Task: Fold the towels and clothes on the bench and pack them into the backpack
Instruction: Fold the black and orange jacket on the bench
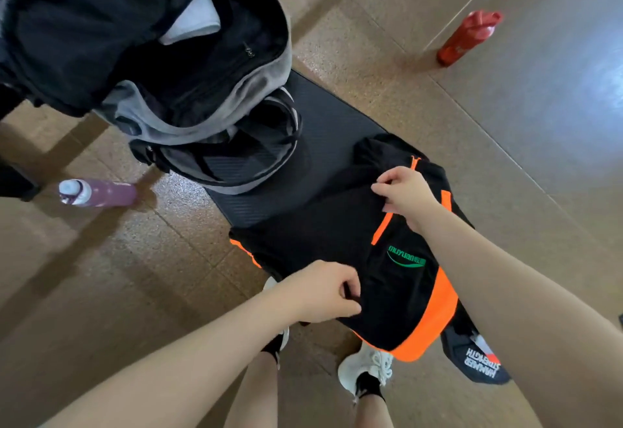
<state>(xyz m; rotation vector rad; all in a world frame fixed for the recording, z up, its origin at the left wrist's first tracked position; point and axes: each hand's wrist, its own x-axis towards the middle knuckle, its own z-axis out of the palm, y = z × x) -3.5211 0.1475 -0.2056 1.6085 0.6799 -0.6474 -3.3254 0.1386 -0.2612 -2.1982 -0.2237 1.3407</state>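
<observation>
A black garment with orange panels and a green logo (340, 235) lies spread over the near end of the black padded bench (313, 124). My left hand (323, 292) pinches the garment's near edge. Farther along the cloth, my right hand (404, 194) grips a fold beside an orange stripe. The black and grey backpack (202, 103) stands open on the far end of the bench, with a folded white towel (195, 19) showing inside its main compartment.
A purple bottle (97, 193) lies on the brown floor left of the bench. A red bottle (468, 36) stands on the floor at the far right. My white shoes (365, 367) are under the garment's near edge. A bench foot with white lettering (478, 360) sits at the right.
</observation>
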